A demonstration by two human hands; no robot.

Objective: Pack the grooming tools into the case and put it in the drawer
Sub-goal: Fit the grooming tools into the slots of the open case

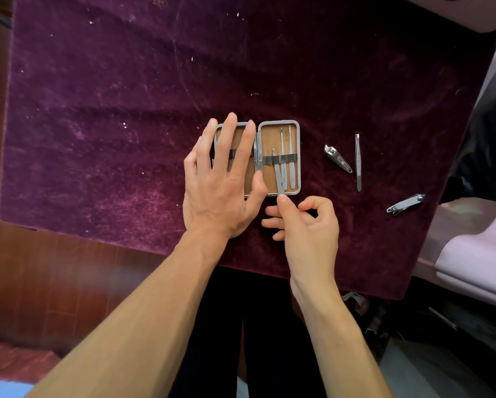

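Note:
An open metal case (296, 156) with a tan lining lies flat on the purple velvet table cloth (126, 110). My left hand (223, 179) lies spread over its left half. Two thin metal tools (287, 156) sit under the black strap of the right half. A third thin tool (278, 173) is partly under that strap. My right hand (304, 225) pinches its near end between thumb and forefinger. Right of the case lie a small nail clipper (338, 158), tweezers (357, 162) and a larger nail clipper (405, 204).
The cloth's near edge runs just below my hands. A dark wooden floor (54, 268) shows at the left. Pale lilac folded fabric (476, 271) and dark clutter lie at the right.

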